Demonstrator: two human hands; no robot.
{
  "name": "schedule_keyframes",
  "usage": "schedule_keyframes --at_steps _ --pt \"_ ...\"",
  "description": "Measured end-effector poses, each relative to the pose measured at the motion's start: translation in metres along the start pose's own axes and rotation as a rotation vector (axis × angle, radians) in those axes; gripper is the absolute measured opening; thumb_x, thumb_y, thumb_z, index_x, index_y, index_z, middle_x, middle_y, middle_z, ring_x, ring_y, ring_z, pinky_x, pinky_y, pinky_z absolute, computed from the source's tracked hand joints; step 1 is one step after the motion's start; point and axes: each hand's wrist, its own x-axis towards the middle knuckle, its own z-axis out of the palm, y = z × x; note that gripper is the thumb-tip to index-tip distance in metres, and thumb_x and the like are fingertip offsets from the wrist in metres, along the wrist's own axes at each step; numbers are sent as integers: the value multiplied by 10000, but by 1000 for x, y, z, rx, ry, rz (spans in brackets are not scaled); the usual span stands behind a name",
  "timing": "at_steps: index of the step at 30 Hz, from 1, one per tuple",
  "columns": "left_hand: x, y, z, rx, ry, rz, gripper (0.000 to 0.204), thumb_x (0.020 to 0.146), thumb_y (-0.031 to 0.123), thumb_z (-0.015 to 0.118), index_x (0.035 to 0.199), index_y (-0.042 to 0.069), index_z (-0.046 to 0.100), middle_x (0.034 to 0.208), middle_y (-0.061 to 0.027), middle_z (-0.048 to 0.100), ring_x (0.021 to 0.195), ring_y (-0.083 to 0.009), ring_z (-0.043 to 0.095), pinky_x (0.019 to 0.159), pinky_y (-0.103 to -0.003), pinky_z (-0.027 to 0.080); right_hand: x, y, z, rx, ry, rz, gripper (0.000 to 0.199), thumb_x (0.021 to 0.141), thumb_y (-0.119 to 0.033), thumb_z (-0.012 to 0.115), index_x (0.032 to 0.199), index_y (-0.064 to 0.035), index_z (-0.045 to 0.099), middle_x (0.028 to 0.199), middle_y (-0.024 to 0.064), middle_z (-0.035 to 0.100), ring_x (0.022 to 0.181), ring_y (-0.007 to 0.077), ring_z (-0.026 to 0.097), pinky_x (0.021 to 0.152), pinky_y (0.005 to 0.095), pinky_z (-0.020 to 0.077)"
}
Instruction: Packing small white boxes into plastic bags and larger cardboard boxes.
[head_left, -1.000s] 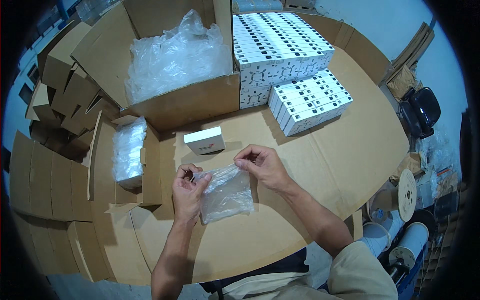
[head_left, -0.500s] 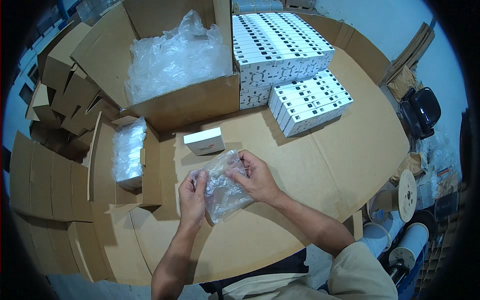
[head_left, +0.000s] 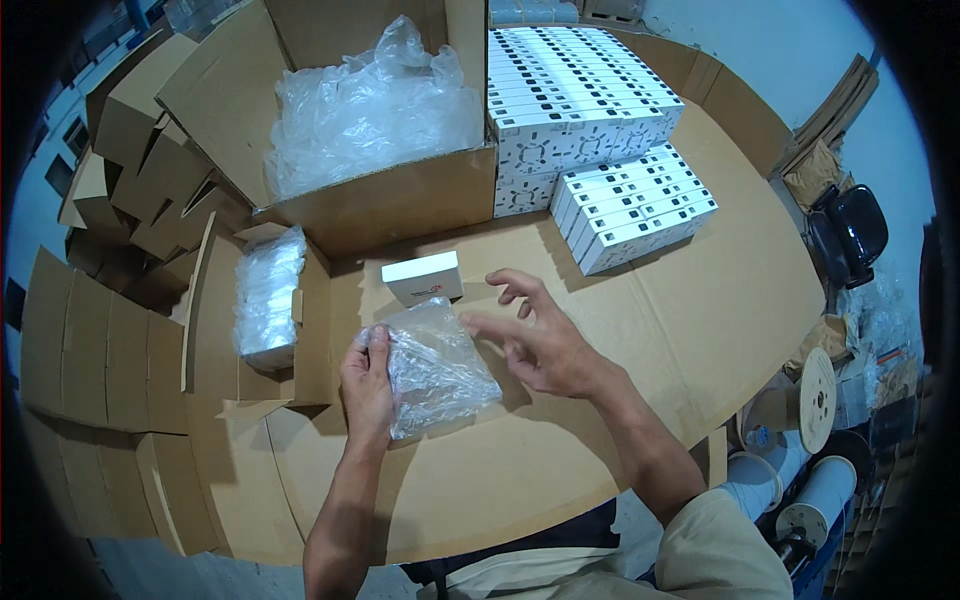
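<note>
My left hand [head_left: 368, 382] pinches the left edge of a clear plastic bag [head_left: 440, 375] between thumb and fingers. The bag looks crinkled and spreads out to the right over the table. My right hand [head_left: 545, 345] is off the bag, just right of its upper corner, with fingers apart and nothing in them. Behind the bag a small white box [head_left: 424, 277] stands on the cardboard surface, its lower edge partly hidden by the bag's top.
A large open carton [head_left: 390, 195] full of clear plastic bags [head_left: 370, 120] stands at the back. To its right are stacked white boxes [head_left: 630, 215]. At left, a smaller carton [head_left: 318, 330] holds plastic-wrapped items [head_left: 268, 295]. Cable spools [head_left: 817, 400] stand beyond the table's right edge.
My right hand has let go of the bag and moved right, its fingers spreading. The bag lies flatter and wider, still in my left hand. The view has shifted slightly.
</note>
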Motion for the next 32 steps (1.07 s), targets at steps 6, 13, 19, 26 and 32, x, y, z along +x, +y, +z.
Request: schedule_keyframes --at_steps 6,13,19,26,32 --pt "0 -5 -4 91 -129 -8 229 1065 246 569 1141 39 632 953 -4 641 817 -55 549 703 -236 475 -2 -12 17 -266 91 -278 375 711 -21 798 1042 -192 746 1341 80 587 1306 317 506 1063 440 403" --pt "2 -7 -15 -6 -328 291 302 1046 202 574 1310 55 556 1288 -123 569 897 -100 590 794 -265 493 -11 -3 24 221 217 189 58 947 -32 627 978 4 660 845 67 700 844 217 683 848 366 524" --pt "-7 -10 -10 77 -321 29 264 1026 186 627 1231 20 617 1112 -71 661 846 -101 614 794 -271 504 -11 -1 42 478 199 420 168 1044 -116 551 1021 31 630 783 81 678 679 112 637 641 285 526" --pt "-13 5 11 -208 -142 129 173 1025 133 630 1152 18 651 1025 -33 658 819 -65 593 729 -225 485 -11 1 46 447 81 447 190 1034 -151 600 989 29 640 789 52 681 704 83 617 638 286 507" --pt "-13 -1 10 193 -44 339 190 1027 137 627 1183 29 630 1024 -5 631 885 -49 576 736 -208 477 -8 8 46 810 171 616 256 1008 -225 672 1155 -21 719 993 50 726 892 85 640 802 260 533"
